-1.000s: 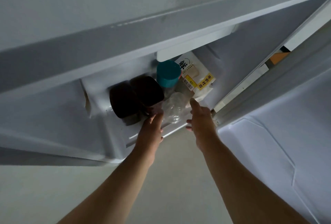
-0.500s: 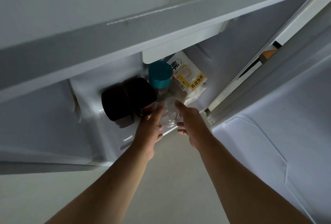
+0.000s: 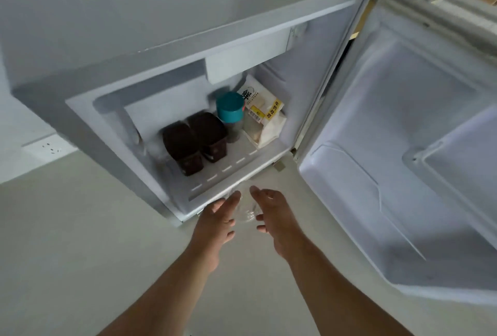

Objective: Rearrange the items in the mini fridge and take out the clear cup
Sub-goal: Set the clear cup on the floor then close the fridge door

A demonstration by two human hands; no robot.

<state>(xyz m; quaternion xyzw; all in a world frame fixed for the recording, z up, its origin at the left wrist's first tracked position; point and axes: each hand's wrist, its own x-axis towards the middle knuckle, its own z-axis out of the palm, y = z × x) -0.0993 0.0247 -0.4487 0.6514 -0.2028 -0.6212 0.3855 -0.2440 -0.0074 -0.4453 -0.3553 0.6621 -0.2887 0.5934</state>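
The clear cup [image 3: 246,208] is outside the mini fridge [image 3: 134,110], just below its front lip, held between both palms. My left hand [image 3: 217,217] presses its left side and my right hand [image 3: 271,214] its right side, fingers stretched forward. Inside the fridge stand two dark brown tubs [image 3: 193,142] at the left, a jar with a teal lid [image 3: 230,107] behind them, and a white bread bag with a yellow label [image 3: 265,118] at the right.
The fridge door [image 3: 403,161] hangs wide open at the right, its inner shelves bare. Pale floor lies under my arms. A white wall socket [image 3: 48,147] sits low on the wall at the left.
Both hands have pulled back out of the fridge with the clear cup between them. The view has drawn away and now takes in the whole fridge and door.
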